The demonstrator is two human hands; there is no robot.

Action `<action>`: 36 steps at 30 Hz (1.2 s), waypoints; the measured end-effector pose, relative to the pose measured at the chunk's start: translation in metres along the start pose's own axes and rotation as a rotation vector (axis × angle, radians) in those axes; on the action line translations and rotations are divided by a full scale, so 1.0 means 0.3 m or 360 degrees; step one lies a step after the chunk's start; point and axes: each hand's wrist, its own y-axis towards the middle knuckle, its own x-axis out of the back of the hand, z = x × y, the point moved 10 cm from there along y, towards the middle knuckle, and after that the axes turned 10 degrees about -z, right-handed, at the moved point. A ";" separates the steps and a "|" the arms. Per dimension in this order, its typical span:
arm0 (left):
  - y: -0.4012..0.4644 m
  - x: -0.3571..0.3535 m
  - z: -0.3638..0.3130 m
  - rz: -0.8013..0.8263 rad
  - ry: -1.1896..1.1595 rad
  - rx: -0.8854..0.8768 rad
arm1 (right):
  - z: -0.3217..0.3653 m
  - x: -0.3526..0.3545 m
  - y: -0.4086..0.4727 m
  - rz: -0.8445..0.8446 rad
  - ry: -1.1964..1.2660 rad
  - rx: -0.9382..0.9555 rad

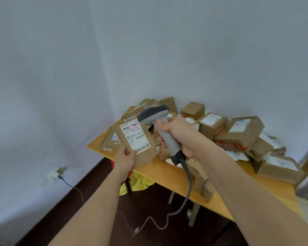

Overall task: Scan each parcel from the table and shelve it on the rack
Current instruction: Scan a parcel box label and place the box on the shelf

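Brown cardboard parcel [135, 142] hung above the table [169, 173]; the left hand [125, 159] kept it in a curled grip. Just right of the parcel, the right hand [178, 134] gripped a grey scanner [160, 125].

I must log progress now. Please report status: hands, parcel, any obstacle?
Left hand holds parcel up, label facing scanner. Right hand grips scanner, red light on barcode. Many parcels still on table. Nothing blocking.

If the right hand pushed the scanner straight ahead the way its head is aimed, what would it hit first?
Most likely the shipping label on the brown parcel held by the left hand. The right hand aims the barcode scanner left at it, and a red spot shows on the barcode. The gap's depth is unclear.
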 end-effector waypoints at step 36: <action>-0.249 0.854 0.154 -0.0263 -0.0822 0.0337 | -0.275 -0.721 -0.078 0.0489 0.0201 -0.0268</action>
